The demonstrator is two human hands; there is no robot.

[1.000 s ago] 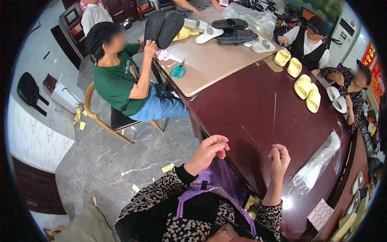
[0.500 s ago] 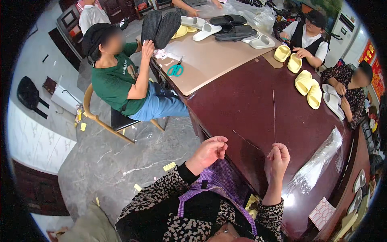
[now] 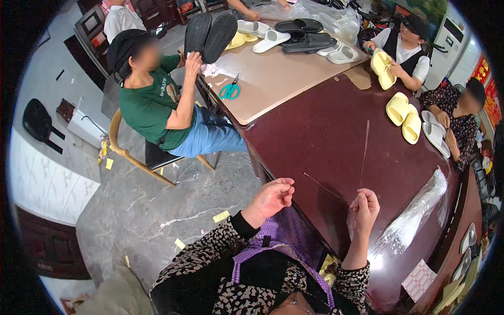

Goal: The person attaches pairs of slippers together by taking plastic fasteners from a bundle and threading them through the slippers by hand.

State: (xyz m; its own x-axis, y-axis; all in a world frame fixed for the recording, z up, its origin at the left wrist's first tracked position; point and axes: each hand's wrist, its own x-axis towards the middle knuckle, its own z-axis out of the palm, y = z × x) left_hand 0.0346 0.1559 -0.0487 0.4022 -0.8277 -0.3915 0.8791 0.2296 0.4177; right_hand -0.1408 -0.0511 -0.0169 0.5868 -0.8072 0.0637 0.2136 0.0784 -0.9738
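Note:
My right hand [image 3: 363, 210] is closed in a pinch above the dark red table, holding a thin plastic strand [image 3: 365, 149]. One length of it sticks up toward the far side, and another thin length slants off to the left, ending in a tiny pale tip. At the table's near left edge, my left hand [image 3: 270, 200] hovers with its fingers curled and pressed together; whatever they may hold cannot be made out. To the right of my right hand lies a bundle of clear plastic strands [image 3: 417, 207].
Yellow slippers [image 3: 404, 118] and a white pair [image 3: 434, 134] are at the right edge. On a tan board [image 3: 262, 94] are teal-handled scissors [image 3: 230, 92] and several slippers. A co-worker at the left holds black slippers [image 3: 210, 39]. A patterned card [image 3: 419, 279] lies near right.
A co-worker at the far right has picked up the yellow slippers that lay before them. The strand in my right hand leans slightly more to the right. My hands have hardly moved.

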